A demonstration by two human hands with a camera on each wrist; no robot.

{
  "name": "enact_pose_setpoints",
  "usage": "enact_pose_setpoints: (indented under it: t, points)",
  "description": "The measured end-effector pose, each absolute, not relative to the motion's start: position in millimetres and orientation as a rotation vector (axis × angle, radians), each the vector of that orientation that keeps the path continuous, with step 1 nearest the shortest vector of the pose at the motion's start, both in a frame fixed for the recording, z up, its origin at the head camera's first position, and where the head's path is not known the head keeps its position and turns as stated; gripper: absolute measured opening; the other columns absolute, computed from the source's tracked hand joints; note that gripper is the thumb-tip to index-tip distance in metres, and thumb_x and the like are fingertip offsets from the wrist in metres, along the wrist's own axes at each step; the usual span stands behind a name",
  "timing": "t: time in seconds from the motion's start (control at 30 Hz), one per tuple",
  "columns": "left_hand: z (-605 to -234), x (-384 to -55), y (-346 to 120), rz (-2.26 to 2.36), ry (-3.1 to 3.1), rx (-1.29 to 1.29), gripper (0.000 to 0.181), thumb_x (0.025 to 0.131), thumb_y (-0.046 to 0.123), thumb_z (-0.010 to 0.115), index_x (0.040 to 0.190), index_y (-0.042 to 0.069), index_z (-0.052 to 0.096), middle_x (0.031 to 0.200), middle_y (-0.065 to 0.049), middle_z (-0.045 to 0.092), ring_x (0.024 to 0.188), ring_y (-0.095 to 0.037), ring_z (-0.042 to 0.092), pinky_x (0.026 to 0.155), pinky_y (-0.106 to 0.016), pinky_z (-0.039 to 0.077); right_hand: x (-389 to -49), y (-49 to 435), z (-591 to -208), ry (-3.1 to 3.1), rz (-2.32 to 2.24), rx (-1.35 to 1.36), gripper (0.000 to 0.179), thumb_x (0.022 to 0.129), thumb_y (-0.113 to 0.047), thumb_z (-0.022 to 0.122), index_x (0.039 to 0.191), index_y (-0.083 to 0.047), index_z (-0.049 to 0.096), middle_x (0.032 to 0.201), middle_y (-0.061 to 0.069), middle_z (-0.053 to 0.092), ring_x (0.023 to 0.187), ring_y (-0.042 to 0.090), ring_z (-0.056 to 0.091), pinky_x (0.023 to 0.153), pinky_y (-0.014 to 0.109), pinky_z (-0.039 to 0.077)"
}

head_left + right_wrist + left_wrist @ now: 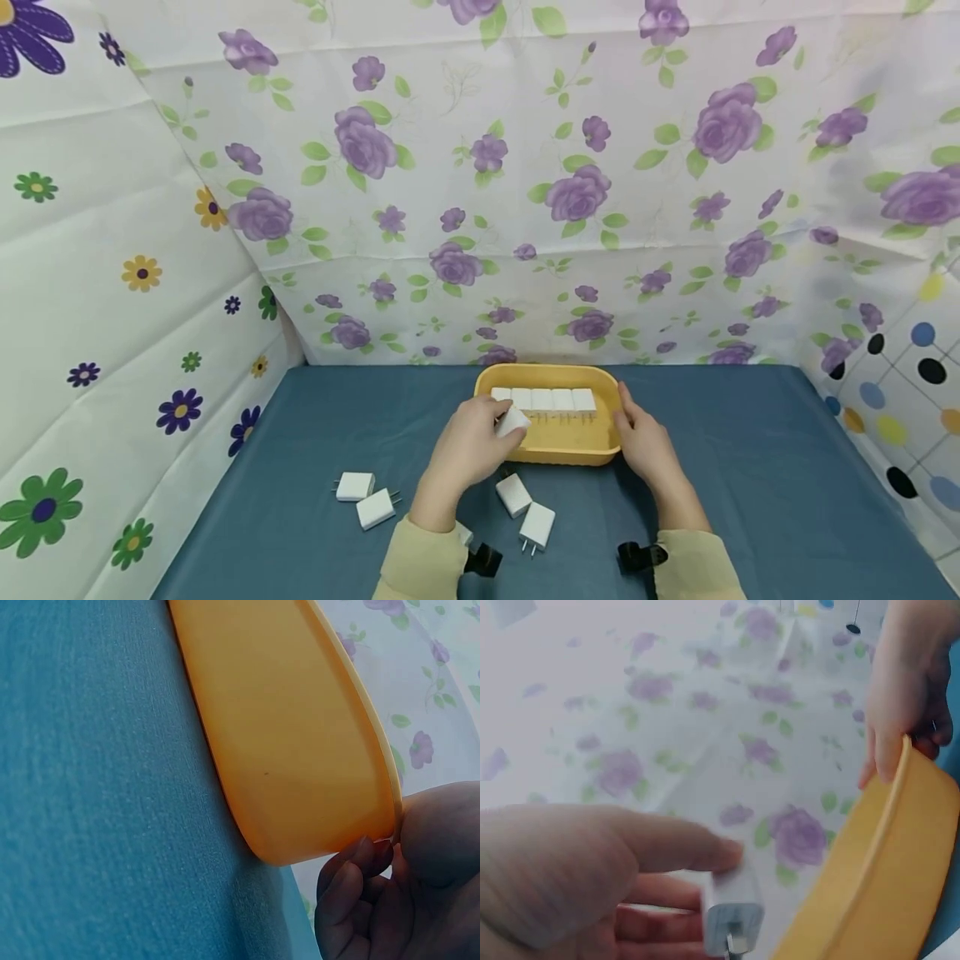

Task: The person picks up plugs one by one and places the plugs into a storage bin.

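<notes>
My left hand [467,446] pinches a white charger plug [513,422] above the near left part of a yellow tray [562,457]. In the left wrist view the thumb lies on top of that charger [733,904], whose port end with a metal piece faces the camera. A row of several white chargers [542,400] stands along the far side inside the tray, prongs toward me. At the tray's right end my right hand [648,442] grips the rim, thumb on one side and curled fingers on the other, as the right wrist view of the tray wall [292,727] shows.
Two chargers [355,487] lie on the blue tabletop [300,550] at the left. Two others [537,527] lie in front of the tray, and one [464,533] is partly hidden by the left sleeve. Flowered sheets [480,167] hang behind and at the sides.
</notes>
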State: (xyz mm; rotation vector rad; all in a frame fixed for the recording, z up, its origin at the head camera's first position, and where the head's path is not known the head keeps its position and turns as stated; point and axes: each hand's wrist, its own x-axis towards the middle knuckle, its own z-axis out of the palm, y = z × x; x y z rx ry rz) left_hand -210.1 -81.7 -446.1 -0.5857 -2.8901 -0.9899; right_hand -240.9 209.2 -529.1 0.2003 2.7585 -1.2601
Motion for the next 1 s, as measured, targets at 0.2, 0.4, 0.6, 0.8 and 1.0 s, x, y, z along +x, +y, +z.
enact_pose_setpoints:
  t: [0.2, 0.4, 0.6, 0.8, 1.0]
  points:
    - [-469.1, -230.7, -71.4, -0.935, -2.831, -0.299, 0.044, 0.099, 0.030, 0.079, 0.132, 0.001, 0.076, 0.127, -0.022, 0.071, 0.119, -0.040, 0.066, 0.097, -0.053, 0.057, -241.2, 205.2, -531.0, 2.756, -1.282, 0.190, 0.061, 0.118, -0.033, 0.036, 0.173, -0.027, 0.011, 0.155, 0.029, 0.050, 0.071, 0.032, 0.051, 0.069, 0.044, 0.042]
    - [-488.9, -242.5, -62.4, -0.753, -2.754, -0.185, 0.042, 0.095, 0.037, 0.082, 0.117, 0.001, 0.083, 0.112, -0.019, 0.076, 0.103, -0.038, 0.065, 0.087, -0.052, 0.057, -240.9, 206.1, -528.9, 2.767, -1.257, 0.192, 0.061, 0.118, -0.033, 0.036, 0.173, -0.027, 0.011, 0.168, 0.027, 0.033, 0.112, 0.042, 0.055, 0.088, 0.052, 0.042]
    - [-496.4, -246.3, -57.6, -0.816, -2.755, -0.198, 0.048, 0.095, 0.031, 0.083, 0.128, -0.002, 0.077, 0.127, -0.024, 0.071, 0.113, -0.042, 0.069, 0.094, -0.055, 0.058, -242.6, 207.5, -527.6, 2.769, -1.265, 0.190, 0.061, 0.118, -0.033, 0.037, 0.173, -0.026, 0.012, 0.168, 0.027, 0.033, 0.126, 0.042, 0.052, 0.093, 0.055, 0.041]
    - [-506.1, -249.1, -53.7, -0.793, -2.774, -0.212, 0.045, 0.093, 0.026, 0.085, 0.130, 0.003, 0.076, 0.120, -0.021, 0.072, 0.104, -0.038, 0.073, 0.087, -0.053, 0.061, -241.5, 207.5, -527.5, 2.763, -1.269, 0.207, 0.061, 0.118, -0.031, 0.038, 0.173, -0.026, 0.013, 0.169, 0.026, 0.032, 0.139, 0.042, 0.047, 0.095, 0.055, 0.040]
    - [-506.3, -244.2, -47.7, -0.696, -2.835, -0.200, 0.036, 0.092, 0.024, 0.086, 0.123, 0.006, 0.079, 0.113, -0.017, 0.071, 0.102, -0.033, 0.071, 0.081, -0.050, 0.062, -241.5, 208.8, -527.7, 2.760, -1.272, 0.208, 0.061, 0.118, -0.032, 0.038, 0.173, -0.026, 0.013, 0.169, 0.025, 0.032, 0.139, 0.043, 0.047, 0.095, 0.055, 0.040]
